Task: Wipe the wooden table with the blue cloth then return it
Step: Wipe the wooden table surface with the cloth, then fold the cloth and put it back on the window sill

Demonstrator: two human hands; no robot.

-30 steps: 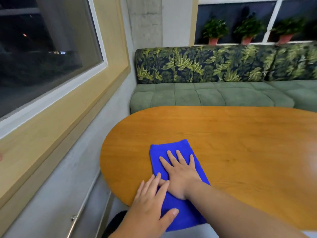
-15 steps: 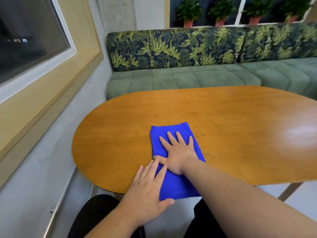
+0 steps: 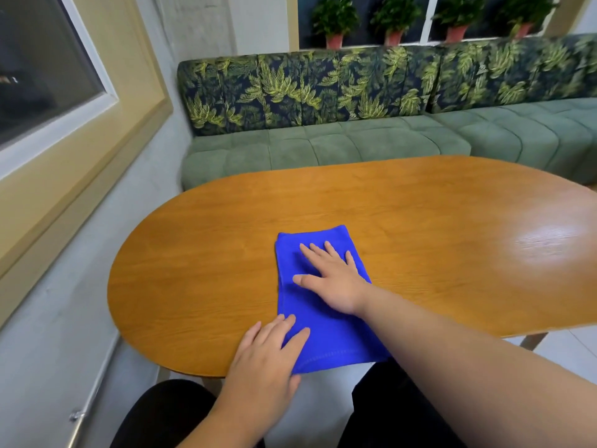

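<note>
A folded blue cloth lies on the oval wooden table, and its near hem hangs a little over the table's front edge. My right hand rests flat on the cloth's far half, palm down and fingers spread. My left hand is at the front edge. Its fingers lie on the cloth's near left corner and its thumb is tucked by the overhanging hem. The two hands are apart.
A green bench sofa with leaf-print backrests runs along the table's far side. A wall with a window stands close on the left. Potted plants line the sill behind. My dark-trousered legs are under the near edge.
My left hand has slid back toward me, away from my right thumb, to the cloth's near corner. My right hand stays flat on the cloth. The view has shifted.
</note>
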